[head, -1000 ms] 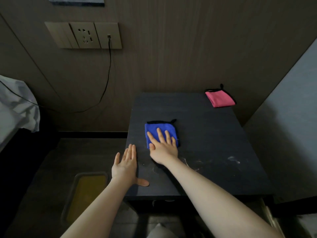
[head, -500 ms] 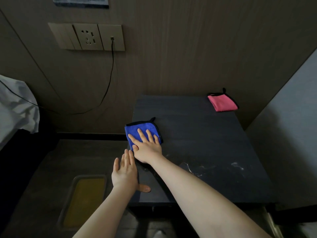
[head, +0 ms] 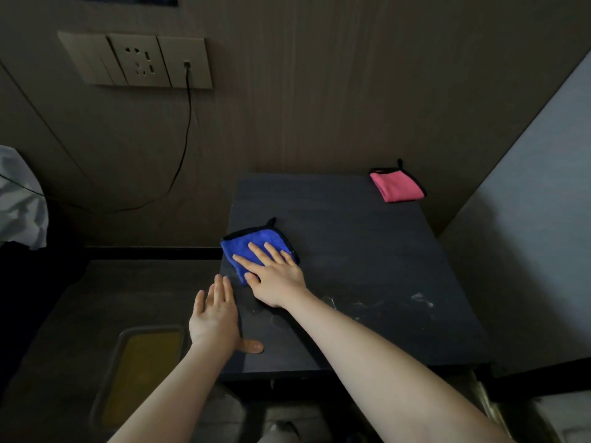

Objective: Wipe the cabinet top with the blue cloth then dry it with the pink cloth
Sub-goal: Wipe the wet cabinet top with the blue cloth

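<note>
A folded blue cloth [head: 248, 247] with black trim lies at the left edge of the dark cabinet top [head: 367, 257]. My right hand [head: 275, 278] presses flat on it, fingers spread, covering its near right part. My left hand [head: 214, 318] is open against the cabinet's left edge, its thumb resting on the top and its fingers hanging over the side. A folded pink cloth [head: 396, 187] sits untouched in the far right corner. White smudges [head: 422, 298] mark the near right of the top.
A wood-panel wall with a socket panel [head: 137, 60] and a hanging black cable [head: 182, 148] stands behind. A grey wall [head: 527, 219] borders the cabinet's right side. A yellow-bottomed container [head: 144, 369] sits on the floor at left, white fabric [head: 19, 199] at far left.
My right hand has slid the blue cloth from the middle left of the top over to its left edge and turned it slightly. My left hand has stayed at the edge.
</note>
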